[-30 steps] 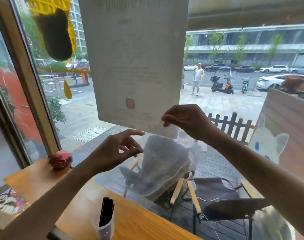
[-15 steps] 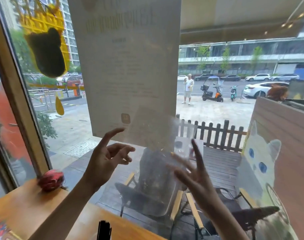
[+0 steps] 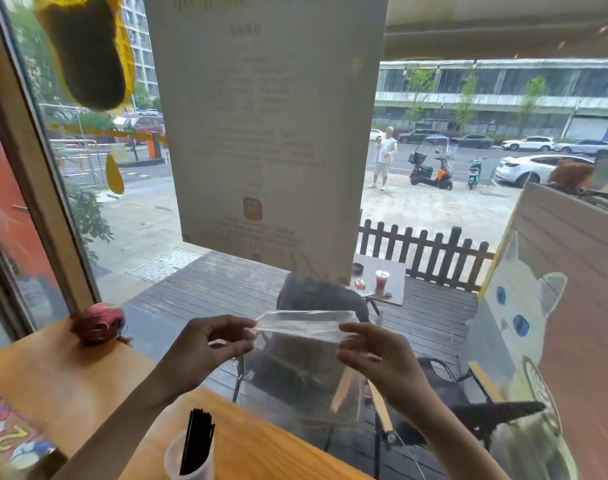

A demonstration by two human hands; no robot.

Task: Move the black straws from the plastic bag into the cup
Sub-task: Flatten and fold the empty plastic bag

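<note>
At the bottom edge of the frame, left of centre, the cup [image 3: 188, 457] stands on the wooden tabletop [image 3: 70, 386] and contains a tight bundle of black straws [image 3: 198, 439], which stand nearly upright and project above the rim. Above and beyond the cup, in the lower middle of the frame, the plastic bag [image 3: 300, 368] hangs in the air between both hands, clear of the tabletop. The left hand [image 3: 205, 351] pinches the left end of the bag's top edge between thumb and fingertips; the right hand [image 3: 371, 358] grasps the right end of the same edge in a similar pinch. The bag is transparent, and no dark straw is visible inside it; the shapes seen through it belong to the outdoor chair behind the glass. On this evidence the transfer appears complete or very nearly so: the straws are in the cup and the bag reads as empty, though a single straw lying along a fold cannot be ruled out. What likely remains is to set the empty bag aside. At the left of the frame, farther back on the tabletop by the window frame, sits a small red ornament [image 3: 96, 322]. Beyond it, a large paper notice [image 3: 268, 133] is fixed to the window pane across the upper centre.
</note>
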